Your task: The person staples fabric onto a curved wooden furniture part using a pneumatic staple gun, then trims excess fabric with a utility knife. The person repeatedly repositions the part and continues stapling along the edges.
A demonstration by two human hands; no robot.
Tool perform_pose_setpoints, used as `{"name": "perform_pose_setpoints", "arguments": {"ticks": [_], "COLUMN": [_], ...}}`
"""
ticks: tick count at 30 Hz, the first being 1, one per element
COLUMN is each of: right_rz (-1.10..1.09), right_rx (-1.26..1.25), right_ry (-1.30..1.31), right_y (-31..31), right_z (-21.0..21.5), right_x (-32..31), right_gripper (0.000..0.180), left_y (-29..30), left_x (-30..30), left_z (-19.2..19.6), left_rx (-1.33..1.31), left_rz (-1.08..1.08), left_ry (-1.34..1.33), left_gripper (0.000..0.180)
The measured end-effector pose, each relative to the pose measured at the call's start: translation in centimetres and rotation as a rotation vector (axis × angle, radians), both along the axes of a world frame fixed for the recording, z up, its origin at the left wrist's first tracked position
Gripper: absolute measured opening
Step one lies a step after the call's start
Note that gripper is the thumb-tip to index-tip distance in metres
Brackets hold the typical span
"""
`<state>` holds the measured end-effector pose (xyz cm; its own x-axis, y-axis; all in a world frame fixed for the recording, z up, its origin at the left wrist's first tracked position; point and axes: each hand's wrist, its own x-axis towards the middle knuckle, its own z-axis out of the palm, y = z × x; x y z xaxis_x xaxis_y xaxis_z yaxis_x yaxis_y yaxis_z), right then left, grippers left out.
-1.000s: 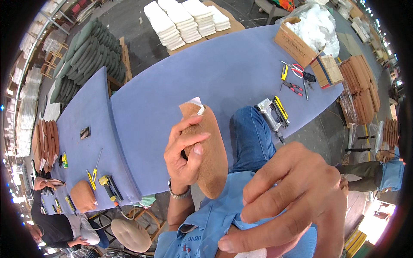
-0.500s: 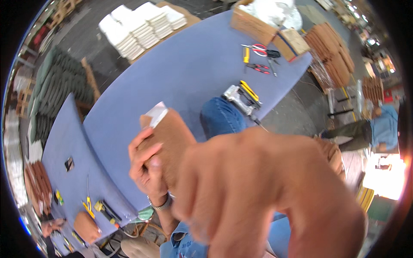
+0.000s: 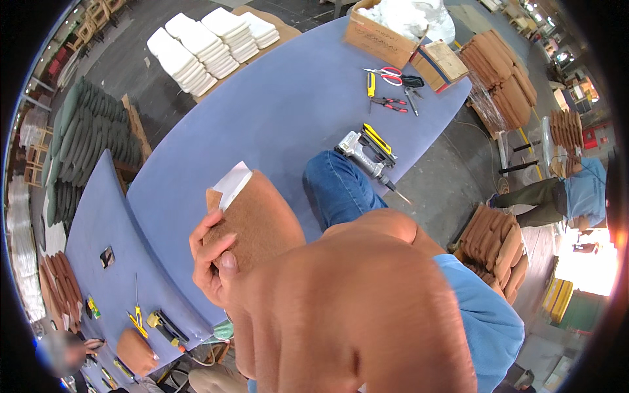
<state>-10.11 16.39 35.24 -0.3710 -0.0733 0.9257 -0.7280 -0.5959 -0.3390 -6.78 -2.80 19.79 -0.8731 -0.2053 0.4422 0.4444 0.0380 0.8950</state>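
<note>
A brown cushion (image 3: pixel 265 209) with a white label (image 3: pixel 233 183) at its far left corner is tilted up above the blue table. My left hand (image 3: pixel 213 262) grips its left edge, the thumb pressed on the brown face. Very close to the camera, my right hand (image 3: pixel 354 308) shows its back and curled fingers. It covers the near part of the cushion; its fingertips, and anything in them, are hidden. Beyond my jeans-clad knee (image 3: pixel 337 183), a silver and black staple gun (image 3: pixel 367 152) with a yellow strip lies at the table's right edge.
Red-handled scissors (image 3: pixel 391 76), pliers (image 3: pixel 391 104) and a yellow cutter (image 3: pixel 371 85) lie on the blue table (image 3: pixel 262 111). Cardboard boxes (image 3: pixel 380 42) stand at its far end. White pads (image 3: pixel 196 49) and brown cushions (image 3: pixel 495 245) are stacked around. Another person (image 3: pixel 580 193) stands at right.
My right hand has moved left and down, from the lower right to over the cushion's near part. My left hand keeps its grip on the cushion, which shows more of its face.
</note>
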Motion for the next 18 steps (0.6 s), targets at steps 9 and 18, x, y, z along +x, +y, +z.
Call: {"name": "perform_pose_setpoints", "arguments": {"ticks": [9,18], "right_rz": [0.018,0.032], "right_rx": [-0.023,-0.105], "right_ry": [-0.114,-0.248], "right_y": [-0.3,-1.0], "right_z": [-0.3,1.9], "right_x": [0.0,0.9], "right_gripper": [0.027,0.028], "left_y": [-0.7,-0.7], "left_x": [0.1,-0.9], "left_z": [0.4,1.2], "left_rx": [-0.074,-0.125], "left_rz": [0.006,-0.053], "left_ry": [-0.01,0.024], "left_gripper": [0.022,0.02]}}
